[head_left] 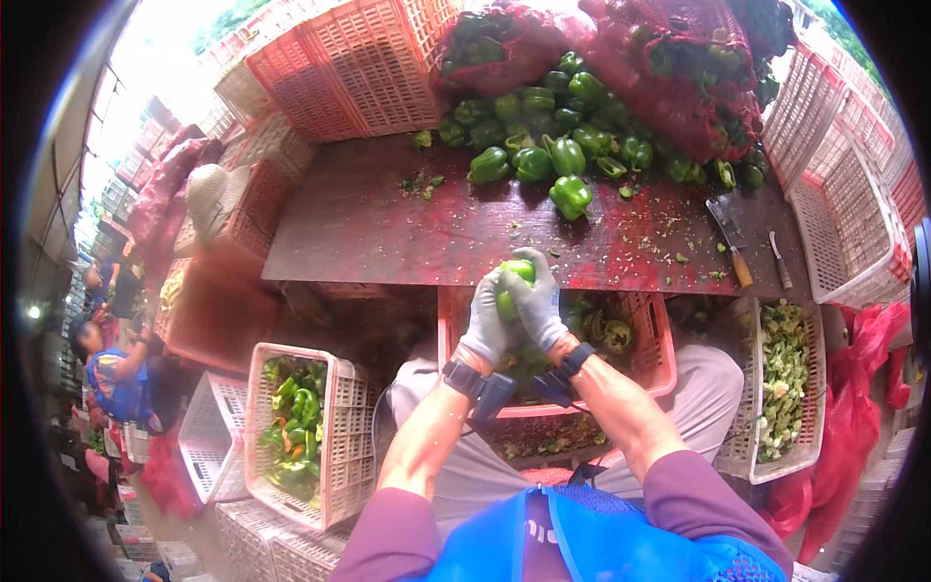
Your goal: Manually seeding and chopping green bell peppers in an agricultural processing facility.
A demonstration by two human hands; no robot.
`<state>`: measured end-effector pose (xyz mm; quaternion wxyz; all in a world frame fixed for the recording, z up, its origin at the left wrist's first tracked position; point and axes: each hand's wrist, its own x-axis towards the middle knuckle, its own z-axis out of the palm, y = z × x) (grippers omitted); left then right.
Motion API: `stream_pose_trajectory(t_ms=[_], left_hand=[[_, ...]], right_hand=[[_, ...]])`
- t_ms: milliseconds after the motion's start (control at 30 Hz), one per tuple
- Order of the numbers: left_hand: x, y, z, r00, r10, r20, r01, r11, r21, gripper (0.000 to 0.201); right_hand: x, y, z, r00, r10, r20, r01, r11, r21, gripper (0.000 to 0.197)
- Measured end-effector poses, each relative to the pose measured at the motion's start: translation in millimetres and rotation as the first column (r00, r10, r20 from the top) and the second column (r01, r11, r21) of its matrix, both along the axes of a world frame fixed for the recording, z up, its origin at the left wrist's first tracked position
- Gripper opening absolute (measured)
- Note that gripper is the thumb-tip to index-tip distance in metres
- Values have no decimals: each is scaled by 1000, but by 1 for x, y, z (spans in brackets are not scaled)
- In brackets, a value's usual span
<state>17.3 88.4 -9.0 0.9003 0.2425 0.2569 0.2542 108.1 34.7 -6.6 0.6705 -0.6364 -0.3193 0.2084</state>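
Both of my hands wear pale gloves and close around a green bell pepper (519, 271), just off the table's near edge. My left hand (486, 315) wraps its left side, and my right hand (536, 301) covers its right. Much of the pepper is hidden by the gloves. Under them, an orange-red crate (655, 335) between my knees holds green pepper pieces. On the dark red table (388, 213) a single whole pepper (571, 197) lies in front of a heap of green peppers (543, 107).
A cleaver (728, 238) with a wooden handle and a small knife (780, 258) lie at the table's right. A left crate (335, 417) holds peppers; a right crate (750, 427) holds pale cores. Red mesh sacks (669, 68) stand at the back. Another person (116, 378) is far left.
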Motion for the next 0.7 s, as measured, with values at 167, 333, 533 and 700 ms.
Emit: stream_pose_trajectory(t_ms=[167, 333, 533, 700], left_hand=[[-28, 31, -64, 948, 240, -209, -152, 919, 364, 36], [-42, 16, -64, 893, 343, -291, -124, 810, 573, 32], [-45, -33, -45, 917, 317, -242, -117, 794, 597, 32], [-56, -51, -36, 881, 351, -317, 37, 618, 786, 39]], right_hand=[[-24, 27, -15, 997, 20, -80, -20, 1000, -8, 41], [-36, 14, -19, 991, 5, -132, -11, 999, -49, 39], [-10, 7, -45, 887, -54, -458, 83, 996, 44, 34], [-10, -17, -17, 925, -21, -378, 15, 1000, -19, 33]])
